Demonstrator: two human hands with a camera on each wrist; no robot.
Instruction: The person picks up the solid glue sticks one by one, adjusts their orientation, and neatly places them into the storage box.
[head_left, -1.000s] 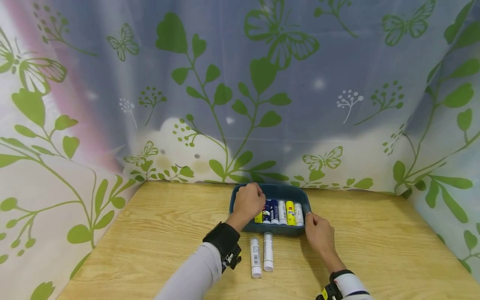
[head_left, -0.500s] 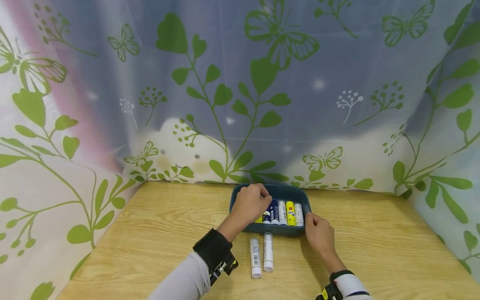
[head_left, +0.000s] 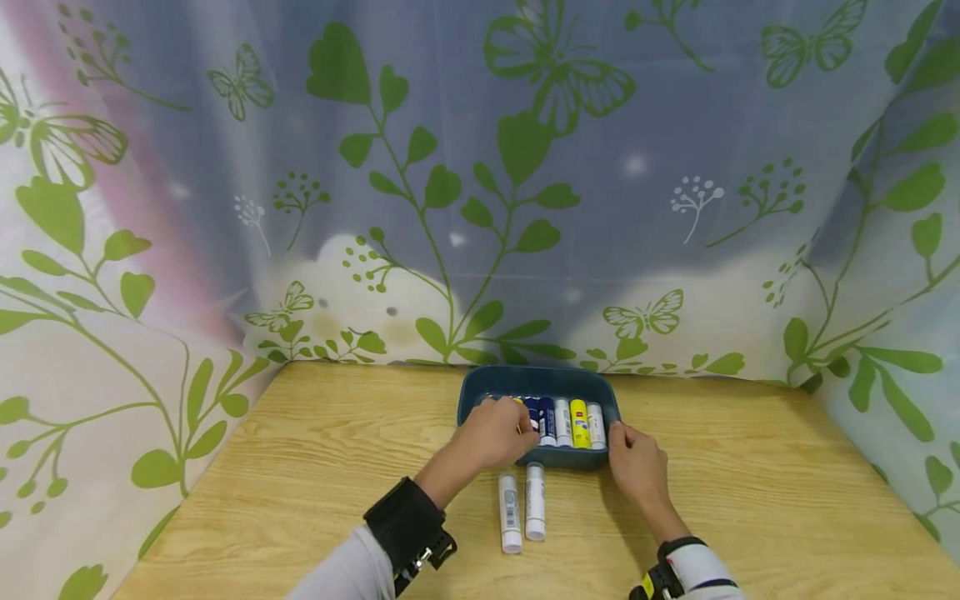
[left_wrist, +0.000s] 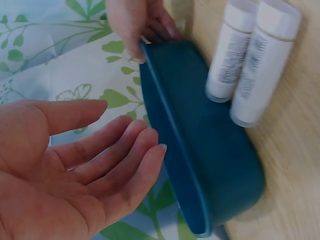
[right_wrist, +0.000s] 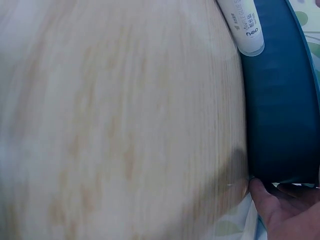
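Observation:
A dark teal plastic box stands at the back of the table with several glue sticks lying side by side in it, among them a yellow glue stick and a dark blue glue stick. Over the box's left front edge is my left hand, hiding part of the row. The left wrist view shows that hand palm up, fingers loosely bent, holding nothing. My right hand holds the box's right end, thumb at the front corner in the right wrist view.
In front of the box, two white glue sticks lie on the wooden table: a left glue stick and a right glue stick. Behind the box hangs a patterned curtain, which also closes off both sides.
My left hand has drawn back from inside the box toward its front left edge, and the forearm has shifted left. My right hand has stayed at the box's right end.

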